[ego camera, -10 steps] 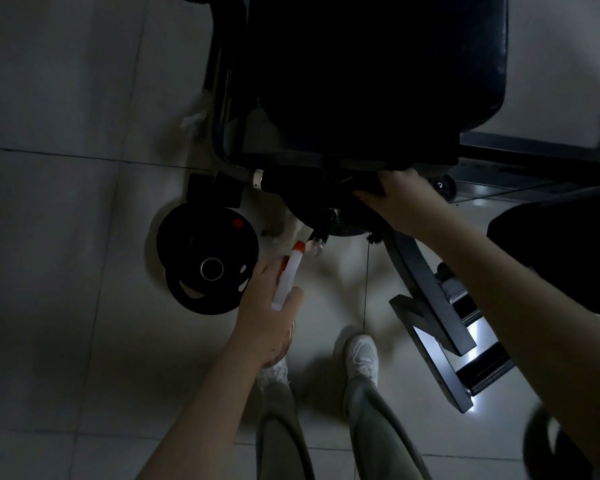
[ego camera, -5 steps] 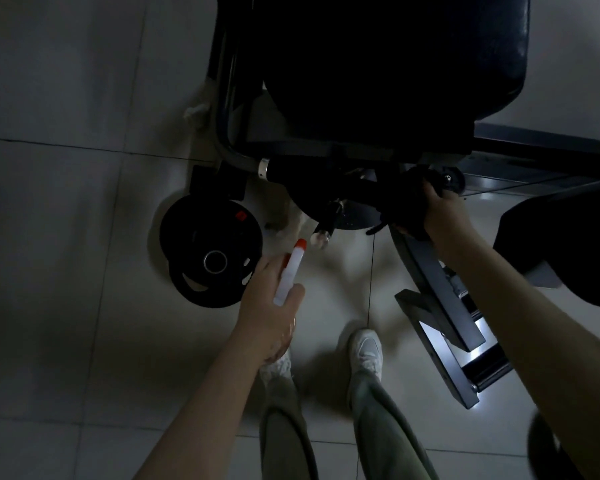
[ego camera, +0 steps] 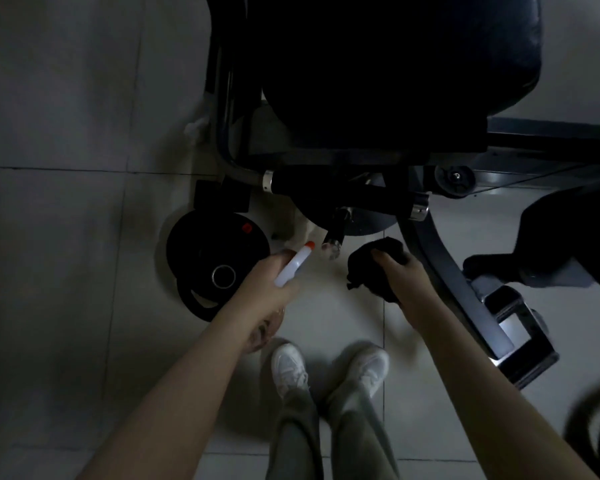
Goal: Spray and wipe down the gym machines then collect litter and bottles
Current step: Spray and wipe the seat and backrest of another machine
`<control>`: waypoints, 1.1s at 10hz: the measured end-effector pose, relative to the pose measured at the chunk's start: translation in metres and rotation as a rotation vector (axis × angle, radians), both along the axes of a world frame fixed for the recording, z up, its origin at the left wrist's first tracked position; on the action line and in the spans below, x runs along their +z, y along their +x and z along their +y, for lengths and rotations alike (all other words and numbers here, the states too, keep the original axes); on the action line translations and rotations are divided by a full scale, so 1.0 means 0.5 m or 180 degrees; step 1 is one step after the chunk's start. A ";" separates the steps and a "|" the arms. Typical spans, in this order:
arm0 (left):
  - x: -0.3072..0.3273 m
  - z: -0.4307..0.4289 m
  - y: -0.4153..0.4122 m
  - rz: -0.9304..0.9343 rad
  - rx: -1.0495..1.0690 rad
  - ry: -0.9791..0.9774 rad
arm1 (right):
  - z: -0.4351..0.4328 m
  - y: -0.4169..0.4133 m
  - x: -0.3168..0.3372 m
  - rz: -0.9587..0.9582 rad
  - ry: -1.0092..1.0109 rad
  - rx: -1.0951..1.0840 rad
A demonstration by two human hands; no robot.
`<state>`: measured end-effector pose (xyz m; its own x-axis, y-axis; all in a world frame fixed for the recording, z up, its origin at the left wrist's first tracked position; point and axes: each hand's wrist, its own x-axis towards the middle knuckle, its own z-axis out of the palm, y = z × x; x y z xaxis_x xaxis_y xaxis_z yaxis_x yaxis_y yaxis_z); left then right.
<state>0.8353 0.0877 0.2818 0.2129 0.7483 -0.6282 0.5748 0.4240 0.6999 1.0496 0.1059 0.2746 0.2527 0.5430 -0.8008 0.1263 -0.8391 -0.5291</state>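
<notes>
Two things were in my hands just below the middle of the frame. My left hand gripped the spray bottle, fingers curled round it, its white neck and orange tip slanting toward the upper right. My right hand clutched a dark cloth, bunched into a wad under my fingers. The hands were apart, with bare floor between them.

Above them ran the machine's black handle bar, lying across the centre of the frame with a metal collar at each end. The cloth hung below that bar and just left of the curved leg; whether it touched the leg I could not tell in the dim light. The machine's big black seat pad filled the upper middle and upper right. A round black knob sat to the right of the bar, and another dark pad showed at the right edge.

Left of the bottle, two black weight plates lay stacked on the grey tiled floor, the upper one with a small red mark. A small pale scrap lay beside the frame's tube in the upper left; what it was I could not make out. At the lower middle stood my white shoes below grey trousers.
</notes>
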 end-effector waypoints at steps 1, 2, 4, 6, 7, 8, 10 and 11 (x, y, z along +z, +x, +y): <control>-0.046 0.029 -0.012 0.0111 -0.0393 -0.0298 | 0.002 -0.011 -0.049 0.0063 -0.0109 -0.0055; -0.094 0.046 -0.018 0.0194 -0.0495 -0.0389 | -0.005 -0.005 -0.094 0.0108 -0.0090 -0.0242; -0.162 0.067 -0.010 0.0121 -0.0352 -0.0290 | -0.019 -0.005 -0.141 0.0095 0.0081 -0.0627; -0.242 0.093 -0.010 0.0048 -0.0075 -0.0332 | -0.035 -0.049 -0.186 0.0436 0.0154 -0.1168; -0.268 0.120 0.002 -0.0012 -0.0126 -0.0367 | -0.032 -0.066 -0.210 0.0676 0.0300 -0.1364; -0.300 0.152 0.020 -0.0071 -0.0243 -0.0344 | -0.022 -0.073 -0.244 0.0734 0.0381 -0.1541; -0.342 0.203 0.031 -0.0217 -0.0385 -0.0301 | 0.007 -0.062 -0.291 0.0555 0.0624 -0.1453; -0.330 0.222 0.046 -0.0373 -0.0438 -0.0230 | 0.018 -0.050 -0.298 0.0558 0.0689 -0.1376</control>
